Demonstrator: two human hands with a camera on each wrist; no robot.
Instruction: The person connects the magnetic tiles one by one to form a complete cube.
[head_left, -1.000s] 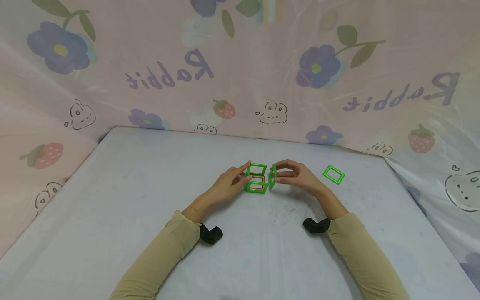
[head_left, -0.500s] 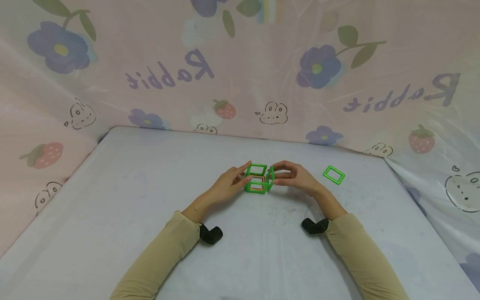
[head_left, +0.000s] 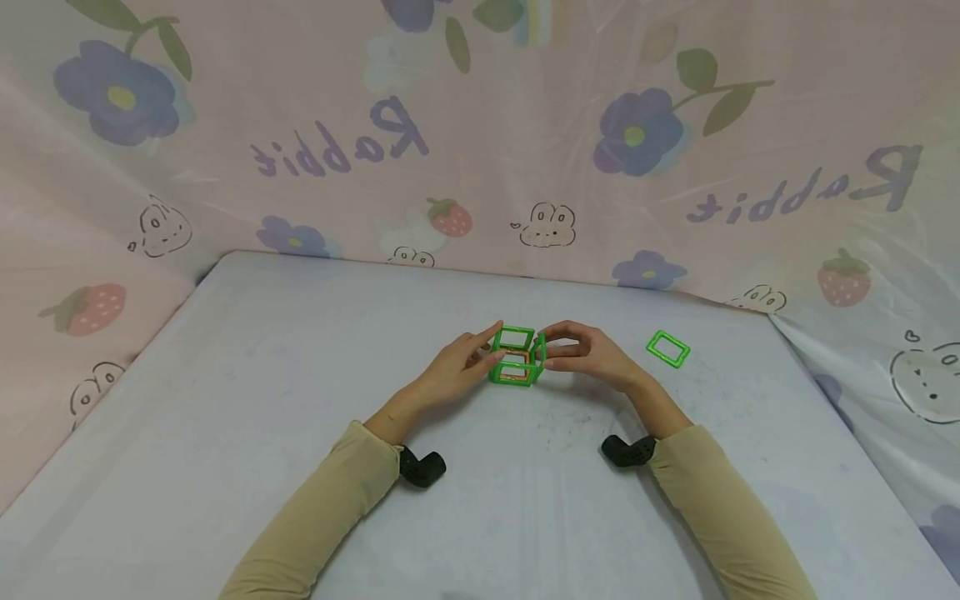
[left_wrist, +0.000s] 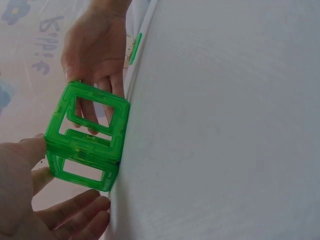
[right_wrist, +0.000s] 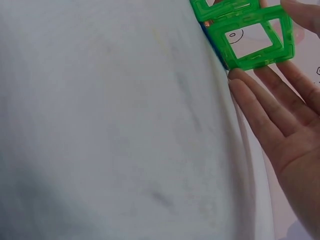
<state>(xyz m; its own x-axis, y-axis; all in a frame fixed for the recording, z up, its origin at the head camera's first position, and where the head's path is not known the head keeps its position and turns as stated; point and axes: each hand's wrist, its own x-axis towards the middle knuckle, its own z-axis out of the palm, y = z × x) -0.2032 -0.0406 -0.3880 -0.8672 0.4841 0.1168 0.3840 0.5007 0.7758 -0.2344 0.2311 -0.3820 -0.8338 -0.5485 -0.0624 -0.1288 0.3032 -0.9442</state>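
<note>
An open-topped box of green magnetic tiles (head_left: 514, 367) stands on the table, an orange tile (head_left: 517, 353) showing at its base. My left hand (head_left: 453, 368) holds its left side, thumb at the near upper corner and a finger along the far one. On the right side, my right hand (head_left: 592, 357) pinches a green magnetic tile (head_left: 541, 357) between thumb and fingers, upright against the box. In the left wrist view the box (left_wrist: 82, 156) sits between both hands. In the right wrist view the fingers (right_wrist: 267, 110) touch the tile's edge (right_wrist: 250, 64).
A loose green tile (head_left: 667, 349) lies flat on the white table (head_left: 337, 333) to the right of the right hand. A printed cloth (head_left: 480, 133) hangs behind the table's far edge. Black wrist devices (head_left: 423, 468) sit at both sleeves.
My right hand has brought its green tile leftward, from a small gap away to up against the box's right side. The left hand has stayed in place on the box.
</note>
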